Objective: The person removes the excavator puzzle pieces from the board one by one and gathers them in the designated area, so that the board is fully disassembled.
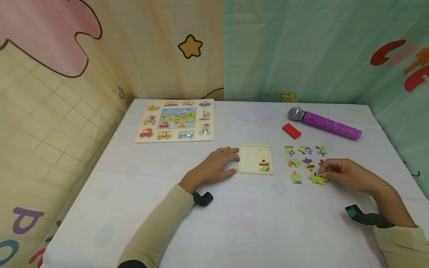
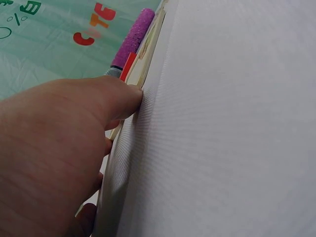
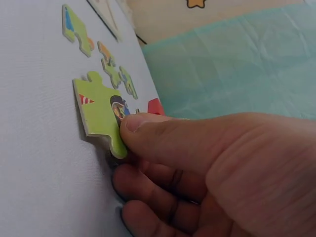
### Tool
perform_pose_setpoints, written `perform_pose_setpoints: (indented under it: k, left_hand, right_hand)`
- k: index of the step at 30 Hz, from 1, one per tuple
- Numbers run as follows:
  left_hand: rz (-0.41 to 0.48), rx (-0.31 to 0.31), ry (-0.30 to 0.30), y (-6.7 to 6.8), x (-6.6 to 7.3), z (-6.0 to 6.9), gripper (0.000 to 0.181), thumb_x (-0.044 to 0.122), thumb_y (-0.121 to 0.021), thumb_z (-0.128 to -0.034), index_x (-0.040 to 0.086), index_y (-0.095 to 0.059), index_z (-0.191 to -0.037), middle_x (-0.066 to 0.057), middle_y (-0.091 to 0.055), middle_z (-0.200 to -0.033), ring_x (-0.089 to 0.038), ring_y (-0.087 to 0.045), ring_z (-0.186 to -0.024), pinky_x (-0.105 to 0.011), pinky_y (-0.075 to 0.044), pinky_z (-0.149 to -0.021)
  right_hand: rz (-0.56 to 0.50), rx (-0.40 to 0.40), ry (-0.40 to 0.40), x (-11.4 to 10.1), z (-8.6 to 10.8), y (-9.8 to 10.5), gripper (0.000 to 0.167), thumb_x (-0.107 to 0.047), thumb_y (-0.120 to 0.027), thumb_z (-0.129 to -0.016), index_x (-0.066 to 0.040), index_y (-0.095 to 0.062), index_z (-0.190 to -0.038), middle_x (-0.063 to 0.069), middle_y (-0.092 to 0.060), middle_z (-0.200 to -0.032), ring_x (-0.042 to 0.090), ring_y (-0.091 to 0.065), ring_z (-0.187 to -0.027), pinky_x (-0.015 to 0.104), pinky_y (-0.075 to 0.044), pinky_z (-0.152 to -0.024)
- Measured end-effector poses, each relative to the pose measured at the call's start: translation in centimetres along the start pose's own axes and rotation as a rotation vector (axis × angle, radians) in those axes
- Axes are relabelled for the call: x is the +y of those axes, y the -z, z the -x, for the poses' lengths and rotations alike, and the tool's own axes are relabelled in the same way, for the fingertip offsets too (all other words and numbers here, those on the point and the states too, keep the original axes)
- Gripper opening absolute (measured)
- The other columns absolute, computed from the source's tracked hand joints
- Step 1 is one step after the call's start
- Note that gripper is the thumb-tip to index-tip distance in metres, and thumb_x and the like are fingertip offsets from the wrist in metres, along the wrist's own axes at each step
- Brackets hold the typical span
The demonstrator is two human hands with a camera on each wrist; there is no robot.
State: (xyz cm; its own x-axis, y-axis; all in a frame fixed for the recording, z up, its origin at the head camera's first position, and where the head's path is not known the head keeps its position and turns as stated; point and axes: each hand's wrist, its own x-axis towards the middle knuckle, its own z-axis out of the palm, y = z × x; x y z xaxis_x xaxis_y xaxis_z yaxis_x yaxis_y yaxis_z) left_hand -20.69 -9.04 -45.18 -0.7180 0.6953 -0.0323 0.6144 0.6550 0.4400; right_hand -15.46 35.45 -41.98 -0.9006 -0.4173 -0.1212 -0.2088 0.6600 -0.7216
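A small square wooden puzzle board point(image 1: 248, 160) lies on the table in the head view, with red and green pieces point(image 1: 264, 166) in its lower right corner. My left hand point(image 1: 215, 165) rests at the board's left edge, fingertips and thumb touching it. To the right, my right hand point(image 1: 350, 175) pinches a green puzzle piece point(image 3: 100, 111) between thumb and fingers. In the right wrist view this piece is tilted up from the cloth and shows a red-and-white striped cone. Several loose pieces point(image 1: 296, 178) lie in rows beside that hand, one partly hidden behind it.
A larger vehicle picture puzzle point(image 1: 140, 138) lies at the back left. Behind the loose pieces are a red block point(image 1: 291, 131) and a purple glitter microphone point(image 1: 330, 125). Printed curtains point(image 1: 295, 48) hang behind the white-covered table point(image 1: 254, 223).
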Motion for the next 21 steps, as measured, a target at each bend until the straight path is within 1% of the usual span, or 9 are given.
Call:
perform_pose_setpoints:
  k: [5,10,16,21]
  left_hand:
    - [0.009,-0.003,0.000,0.0,-0.1,0.0,0.037,0.034,-0.061,-0.1012,0.020,-0.057,-0.135,0.001,-0.033,-0.162,-0.023,-0.022,-0.151,-0.046,-0.022,-0.120]
    - [0.018,-0.002,0.002,0.2,0.0,0.1,0.038,0.034,-0.062,-0.1009,0.020,-0.057,-0.135,0.001,-0.034,-0.162,-0.023,-0.022,-0.151,-0.046,-0.022,-0.119]
    - [0.018,0.003,-0.003,0.2,0.1,0.1,0.038,0.034,-0.063,-0.1006,0.020,-0.058,-0.135,0.001,-0.034,-0.162,-0.023,-0.023,-0.151,-0.045,-0.021,-0.120]
    - [0.010,0.008,-0.009,0.2,0.1,0.0,0.038,0.034,-0.063,-0.1003,0.019,-0.058,-0.135,0.000,-0.034,-0.162,-0.023,-0.023,-0.150,-0.045,-0.022,-0.120]
  right_hand:
    - [0.096,0.034,0.008,-0.2,-0.4,-0.7,0.007,-0.003,-0.069,-0.095,-0.010,-0.066,-0.096,-0.001,-0.061,-0.089,0.009,-0.055,-0.080,0.021,-0.050,-0.068]
    - [0.174,0.051,0.027,-0.8,-0.7,-1.3,0.012,-0.001,-0.070,-0.093,-0.011,-0.064,-0.096,-0.003,-0.057,-0.085,0.010,-0.052,-0.078,0.023,-0.048,-0.065]
    - [0.199,0.047,0.001,-1.3,-0.8,-1.6,0.014,0.002,-0.068,-0.092,-0.009,-0.062,-0.097,-0.002,-0.057,-0.085,0.012,-0.051,-0.078,0.024,-0.048,-0.064]
    - [0.220,0.046,0.005,-1.3,-0.8,-1.9,0.014,0.002,-0.069,-0.092,-0.009,-0.061,-0.095,-0.002,-0.056,-0.085,0.012,-0.050,-0.078,0.024,-0.048,-0.064]
